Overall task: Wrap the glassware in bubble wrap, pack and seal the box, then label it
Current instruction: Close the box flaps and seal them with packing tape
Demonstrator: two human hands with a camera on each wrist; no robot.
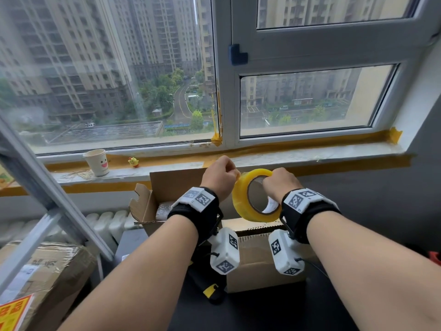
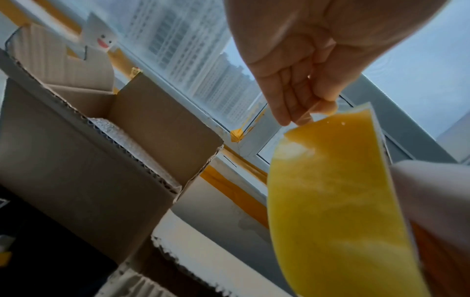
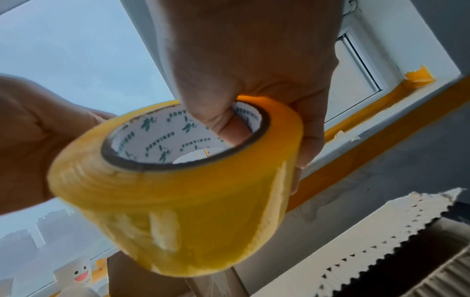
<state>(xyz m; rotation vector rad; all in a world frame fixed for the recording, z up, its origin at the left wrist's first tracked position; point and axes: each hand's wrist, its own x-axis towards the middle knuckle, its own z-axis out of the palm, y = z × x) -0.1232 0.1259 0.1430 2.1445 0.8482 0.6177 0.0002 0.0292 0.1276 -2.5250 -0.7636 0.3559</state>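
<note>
Two hands on tape roll (image 3: 178, 186), core print "DENIANGE"; smiley cup (image 1: 96, 162) beyond.

R hand (image 1: 281, 185) grips tape roll (image 1: 256, 195) | L hand (image 1: 220, 175) pinches its edge | box (image 1: 257, 259) open

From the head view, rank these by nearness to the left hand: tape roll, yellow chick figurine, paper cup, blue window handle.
1. tape roll, just right of the left hand, which pinches its loose end.
2. yellow chick figurine, left on the sill.
3. paper cup, farther left on the sill.
4. blue window handle, up on the frame.
</note>
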